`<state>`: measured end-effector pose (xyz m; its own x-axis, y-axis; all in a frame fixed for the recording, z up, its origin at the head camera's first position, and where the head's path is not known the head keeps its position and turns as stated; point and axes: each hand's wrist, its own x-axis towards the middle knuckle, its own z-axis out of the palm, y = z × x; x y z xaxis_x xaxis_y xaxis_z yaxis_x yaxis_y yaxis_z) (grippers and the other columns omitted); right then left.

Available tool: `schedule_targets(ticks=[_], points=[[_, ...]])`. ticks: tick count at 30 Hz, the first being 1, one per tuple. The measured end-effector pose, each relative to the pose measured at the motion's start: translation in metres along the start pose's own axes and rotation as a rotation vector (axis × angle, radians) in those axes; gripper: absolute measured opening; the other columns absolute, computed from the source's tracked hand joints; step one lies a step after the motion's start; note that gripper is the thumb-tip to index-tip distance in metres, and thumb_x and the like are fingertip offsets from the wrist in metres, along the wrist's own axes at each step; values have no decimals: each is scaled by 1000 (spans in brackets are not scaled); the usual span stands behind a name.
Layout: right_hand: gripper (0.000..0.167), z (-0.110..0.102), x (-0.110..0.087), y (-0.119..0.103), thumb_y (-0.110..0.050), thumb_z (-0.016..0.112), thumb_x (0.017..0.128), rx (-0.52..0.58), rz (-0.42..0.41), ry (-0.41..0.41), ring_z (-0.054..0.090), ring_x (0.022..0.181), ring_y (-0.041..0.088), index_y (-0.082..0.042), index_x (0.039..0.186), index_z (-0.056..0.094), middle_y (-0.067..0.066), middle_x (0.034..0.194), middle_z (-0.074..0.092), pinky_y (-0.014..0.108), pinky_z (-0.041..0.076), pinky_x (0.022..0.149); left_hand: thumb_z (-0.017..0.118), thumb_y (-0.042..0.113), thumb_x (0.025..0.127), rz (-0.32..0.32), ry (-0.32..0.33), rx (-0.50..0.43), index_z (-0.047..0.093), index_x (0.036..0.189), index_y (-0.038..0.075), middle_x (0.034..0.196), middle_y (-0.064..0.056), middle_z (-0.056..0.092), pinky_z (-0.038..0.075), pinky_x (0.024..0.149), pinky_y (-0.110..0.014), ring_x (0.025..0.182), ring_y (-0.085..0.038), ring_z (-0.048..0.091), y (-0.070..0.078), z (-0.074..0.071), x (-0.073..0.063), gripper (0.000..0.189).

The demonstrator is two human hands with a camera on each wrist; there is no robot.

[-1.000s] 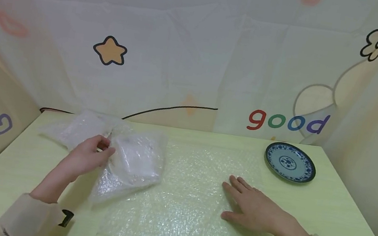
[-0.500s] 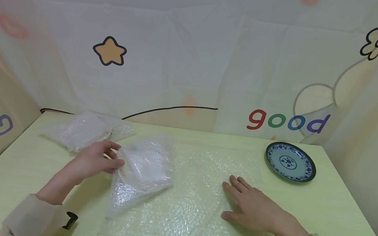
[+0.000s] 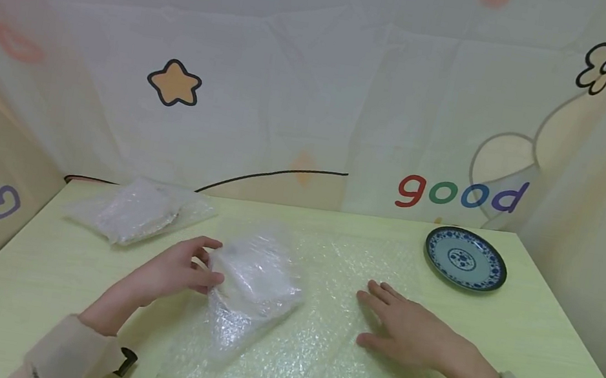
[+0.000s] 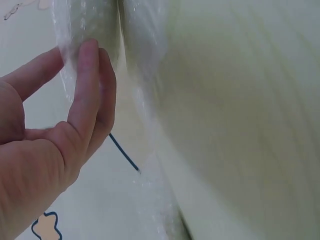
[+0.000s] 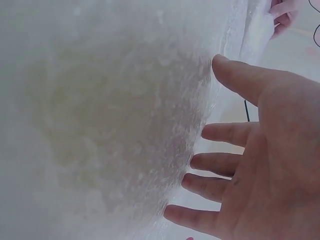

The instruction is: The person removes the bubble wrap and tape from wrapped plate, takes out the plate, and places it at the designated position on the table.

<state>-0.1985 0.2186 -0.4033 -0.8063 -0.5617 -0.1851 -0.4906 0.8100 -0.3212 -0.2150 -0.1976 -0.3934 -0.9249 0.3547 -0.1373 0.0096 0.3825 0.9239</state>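
Observation:
My left hand (image 3: 173, 271) pinches the left edge of a bubble-wrapped packet (image 3: 257, 274) between thumb and fingers. The packet is flat and whitish; what it contains is hidden by the wrap. In the left wrist view the fingers (image 4: 87, 95) curl against the plastic (image 4: 90, 25). Beneath the packet, a sheet of clear bubble wrap (image 3: 323, 368) lies spread on the table. Straight and spread, the fingers of my right hand (image 3: 413, 336) rest on the right part of this sheet. The right wrist view shows those fingertips (image 5: 212, 132) touching the bubble wrap (image 5: 115, 125).
A second bubble-wrapped packet (image 3: 137, 213) lies at the back left of the pale green table (image 3: 537, 354). At the back right sits a blue-patterned plate (image 3: 465, 259) with a dark rim. A printed curtain (image 3: 318, 87) hangs behind the table.
My left hand has moved the wrapped packet to the right, away from the second packet and further over the sheet. My right hand has stayed in place.

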Motion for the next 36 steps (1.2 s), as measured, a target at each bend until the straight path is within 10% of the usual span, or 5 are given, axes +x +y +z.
schedule_targets(ticks=[36], points=[[67, -1, -1, 5, -39, 67, 100, -7, -10, 45, 32, 147, 43, -2, 152, 48, 24, 159, 37, 59, 34, 114, 80, 16, 91, 103, -28, 366, 47, 147, -2, 114, -15, 57, 51, 80, -36, 85, -18, 58, 12, 55, 23, 68]])
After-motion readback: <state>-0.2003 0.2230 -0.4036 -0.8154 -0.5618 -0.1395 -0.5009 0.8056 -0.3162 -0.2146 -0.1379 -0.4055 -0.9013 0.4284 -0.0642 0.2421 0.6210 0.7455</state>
